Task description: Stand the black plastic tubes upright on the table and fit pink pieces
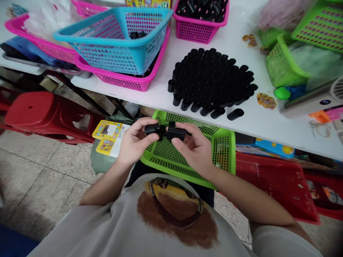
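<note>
My left hand point(134, 142) is closed on a small black plastic cylinder point(153, 129). Close beside it, my right hand point(194, 148) pinches a second black piece point(175, 133), and the two parts meet end to end between my hands. Both hands hover over a green mesh basket point(223, 151) resting on my lap. On the white table point(160, 94) above stands a dense cluster of several upright black cylinders point(211, 80), with one lying loose point(235, 114) at its right edge.
A blue basket point(115, 39) sits nested in a pink basket point(125, 80) at the back left. Another pink basket point(199, 25) holds black parts. Green baskets point(284, 60) stand right. A red stool point(40, 114) and red crate point(276, 185) sit on the floor.
</note>
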### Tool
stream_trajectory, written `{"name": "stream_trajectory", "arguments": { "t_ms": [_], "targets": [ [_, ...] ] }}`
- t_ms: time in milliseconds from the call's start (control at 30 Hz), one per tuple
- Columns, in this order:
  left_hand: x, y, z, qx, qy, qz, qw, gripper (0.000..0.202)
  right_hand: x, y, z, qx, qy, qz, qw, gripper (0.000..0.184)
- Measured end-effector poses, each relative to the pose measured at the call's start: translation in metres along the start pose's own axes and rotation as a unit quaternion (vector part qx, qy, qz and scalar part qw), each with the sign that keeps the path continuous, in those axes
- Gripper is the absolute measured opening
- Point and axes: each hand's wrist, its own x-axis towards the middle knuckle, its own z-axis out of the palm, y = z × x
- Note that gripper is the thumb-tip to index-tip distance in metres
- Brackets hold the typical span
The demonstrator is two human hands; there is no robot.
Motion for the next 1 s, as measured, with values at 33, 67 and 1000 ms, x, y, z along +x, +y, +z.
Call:
{"name": "stream_trajectory", "arguments": {
  "t_ms": [33,67,1000],
  "targets": [
    [-0.001,0.001,0.003,0.003,-0.010,0.007,1.000,0.047,0.001,0.000,0.000,-0.009,0.017,-0.003,1.000,0.036],
    [-0.001,0.002,0.005,0.004,-0.020,0.016,1.000,0.044,0.001,0.000,0.000,-0.015,0.026,-0.004,1.000,0.036],
    [0.007,-0.004,0.040,0.141,-0.231,-0.020,0.962,0.051,-0.013,0.033,-0.037,-0.376,-0.085,-0.068,0.920,0.060]
  ]
}}
